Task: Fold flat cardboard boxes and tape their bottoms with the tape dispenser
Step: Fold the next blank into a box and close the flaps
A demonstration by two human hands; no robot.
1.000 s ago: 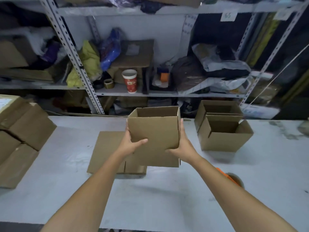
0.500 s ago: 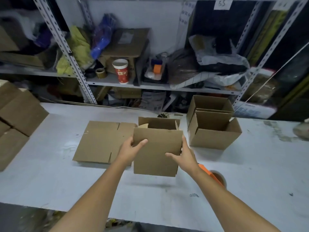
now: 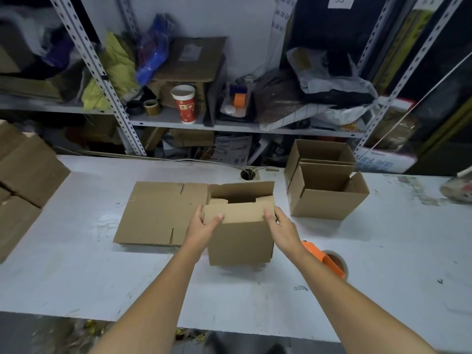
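The tape dispenser [image 3: 324, 260] lies near, on the right of the table [image 3: 76, 277]. The box [image 3: 240, 244] stands in the middle. It looks light and bendy, so its sides are best to hold. The left hand [image 3: 204, 226] and right hand [image 3: 282, 226] each grip a top corner, with thumbs on the near flap.

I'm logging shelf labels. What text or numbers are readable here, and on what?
"55", possibly "65": paper tag, cut by the frame's top.
Too blurred to read: print on the red cup, handwritten wall strip, blue print on the white box.
The held box shows none.
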